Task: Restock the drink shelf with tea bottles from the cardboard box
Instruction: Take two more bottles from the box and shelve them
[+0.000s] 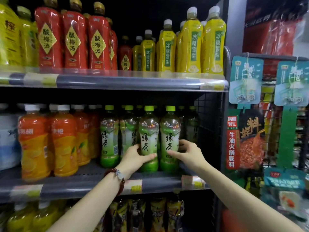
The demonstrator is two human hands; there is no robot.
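Note:
Two green tea bottles with lime caps stand upright at the front of the middle shelf [93, 183]. My left hand [135, 157] grips the left green tea bottle [148, 136] low on its label, thumb across the front. My right hand [187, 152] grips the right green tea bottle [170, 131] from its right side, thumb on the label. More green tea bottles [109, 136] stand in rows to the left and behind. The cardboard box is out of view.
Orange drink bottles [64, 141] fill the shelf to the left. Red and yellow bottles [190, 44] line the upper shelf. A wire mesh side panel [209, 124] closes the shelf on the right, with hanging snack packets [245, 81] beyond. Dark bottles stand on the shelf below.

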